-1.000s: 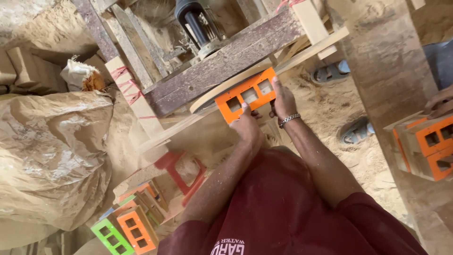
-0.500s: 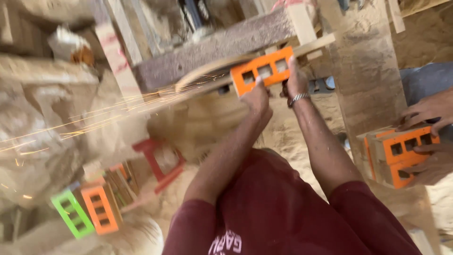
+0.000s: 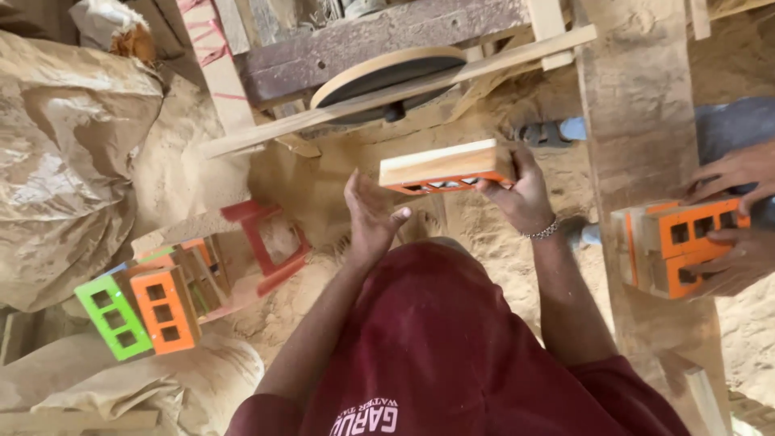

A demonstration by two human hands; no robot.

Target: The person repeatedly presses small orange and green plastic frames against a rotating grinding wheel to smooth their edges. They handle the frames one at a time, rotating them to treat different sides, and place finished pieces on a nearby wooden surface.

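Head view: a wooden block [image 3: 446, 166] with an orange face is held level below the sanding disc [image 3: 387, 74], its long axis running left to right and its pale edge turned up. It is gripped at its right end by the right hand [image 3: 523, 192], fingers wrapped over the corner. The left hand [image 3: 370, 216] is spread open just beside the block's left end, holding nothing. A stack of blocks [image 3: 153, 307], green and orange, lies at lower left on sawdust. Further orange blocks [image 3: 674, 245] are held by another person's hands [image 3: 739, 214] at right.
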